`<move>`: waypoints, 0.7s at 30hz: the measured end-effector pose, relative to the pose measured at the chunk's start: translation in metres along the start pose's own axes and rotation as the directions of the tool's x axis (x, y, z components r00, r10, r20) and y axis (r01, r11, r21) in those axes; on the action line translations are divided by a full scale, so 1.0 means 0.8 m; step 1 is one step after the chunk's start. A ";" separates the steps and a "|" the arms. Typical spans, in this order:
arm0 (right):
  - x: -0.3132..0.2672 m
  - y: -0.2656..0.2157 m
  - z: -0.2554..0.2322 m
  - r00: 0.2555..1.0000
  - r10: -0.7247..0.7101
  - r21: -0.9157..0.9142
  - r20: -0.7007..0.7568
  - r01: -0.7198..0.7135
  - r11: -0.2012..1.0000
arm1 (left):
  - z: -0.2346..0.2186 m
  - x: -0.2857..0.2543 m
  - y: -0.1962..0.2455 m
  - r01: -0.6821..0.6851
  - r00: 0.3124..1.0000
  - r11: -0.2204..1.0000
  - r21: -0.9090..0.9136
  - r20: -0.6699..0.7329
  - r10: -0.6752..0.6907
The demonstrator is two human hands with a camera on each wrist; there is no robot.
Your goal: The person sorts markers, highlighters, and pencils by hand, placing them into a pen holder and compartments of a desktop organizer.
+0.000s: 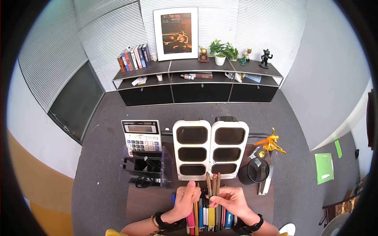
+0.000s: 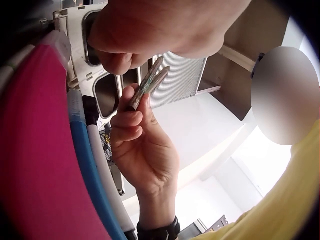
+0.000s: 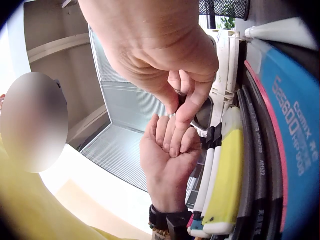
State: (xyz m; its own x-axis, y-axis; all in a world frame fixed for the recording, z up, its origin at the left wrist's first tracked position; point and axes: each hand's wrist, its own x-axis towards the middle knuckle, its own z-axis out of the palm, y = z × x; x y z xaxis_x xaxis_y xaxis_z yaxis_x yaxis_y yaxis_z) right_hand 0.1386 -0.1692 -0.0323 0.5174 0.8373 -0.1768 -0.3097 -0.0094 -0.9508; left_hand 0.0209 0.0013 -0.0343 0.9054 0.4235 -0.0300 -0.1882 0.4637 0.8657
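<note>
Matt wooden pencils [image 1: 213, 184] there, glossy white plastic organizers [image 1: 210, 149] behind, a black metal mesh cup [image 1: 254, 170], clear shiny acrylic tray [image 1: 146, 167], dark wood-grain bench [image 1: 145, 200], rough grey carpet [image 1: 102, 129].

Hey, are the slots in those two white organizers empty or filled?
Empty as far as visible: all six slots in the white organizers look dark and bare in the head view, nothing poking out.

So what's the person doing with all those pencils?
A person sits at a desk with a row of pens and markers lying in front of them. Their right hand pinches a few brown pencils, tips pointing up. The left hand is curled right beside them, but whether it grips anything can't be told. Just behind stand two white organizers with empty slots, and a black mesh cup sits to the right.
</note>
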 end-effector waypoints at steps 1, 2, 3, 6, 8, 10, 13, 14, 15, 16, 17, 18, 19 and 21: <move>0.000 -0.001 0.000 1.000 0.000 -0.005 0.001 0.000 1.000 | 0.001 0.000 0.001 0.002 1.000 1.000 0.000 0.002 -0.002; 0.000 -0.001 0.000 1.000 0.000 -0.005 0.000 0.000 1.000 | 0.003 0.000 0.002 -0.018 1.000 1.000 -0.009 0.016 0.018; 0.000 -0.002 0.000 1.000 -0.004 -0.006 0.004 0.004 1.000 | 0.003 0.000 0.003 -0.037 0.999 0.999 -0.017 0.031 0.038; 0.000 -0.002 0.000 1.000 -0.012 -0.009 0.009 0.012 1.000 | 0.003 -0.001 0.000 -0.019 1.000 0.999 0.034 0.021 0.018; 0.000 -0.002 0.000 1.000 -0.014 -0.012 0.010 0.014 1.000 | 0.007 -0.002 0.004 -0.012 1.000 0.985 0.170 -0.020 0.015; 0.000 -0.003 0.002 1.000 -0.007 0.006 -0.004 0.007 1.000 | 0.008 -0.002 0.005 0.001 0.998 0.953 0.303 -0.062 0.018; -0.001 0.002 -0.003 1.000 -0.008 -0.001 0.029 0.008 1.000 | 0.004 0.000 -0.003 -0.043 0.993 0.923 0.382 -0.087 0.082; -0.001 0.002 -0.004 1.000 -0.009 -0.001 0.029 0.009 1.000 | 0.003 0.002 -0.009 -0.083 0.992 0.950 0.300 -0.065 0.108; -0.001 0.002 -0.005 0.999 -0.012 -0.017 0.036 0.013 1.000 | 0.004 0.003 -0.013 -0.122 0.990 0.969 0.215 -0.045 0.134; -0.001 0.001 -0.005 0.999 -0.016 -0.032 0.043 0.017 0.999 | 0.008 0.005 -0.013 -0.123 0.990 0.969 0.215 -0.044 0.135; -0.001 0.001 -0.005 0.999 -0.017 -0.032 0.043 0.018 0.999 | 0.012 0.007 -0.010 -0.155 0.987 0.964 0.215 -0.015 0.162; -0.001 0.001 -0.005 0.999 -0.018 -0.022 0.048 0.019 1.000 | 0.014 0.008 -0.009 -0.188 0.982 0.959 0.214 0.013 0.189; -0.001 0.001 -0.005 0.998 -0.019 -0.012 0.054 0.020 1.000 | 0.013 0.008 -0.008 -0.188 0.982 0.959 0.214 0.014 0.189; -0.001 0.002 -0.004 0.999 -0.021 -0.011 0.050 0.022 1.000 | 0.008 0.009 -0.007 -0.119 0.992 0.959 0.257 0.068 0.104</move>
State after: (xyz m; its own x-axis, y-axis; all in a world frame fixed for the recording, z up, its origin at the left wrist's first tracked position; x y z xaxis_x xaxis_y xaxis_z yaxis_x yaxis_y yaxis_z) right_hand 0.1401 -0.1716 -0.0345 0.4830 0.8637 -0.1438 -0.2900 0.0029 -0.9570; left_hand 0.0305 -0.0032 -0.0361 0.9046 0.4156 0.0948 -0.1900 0.1942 0.9624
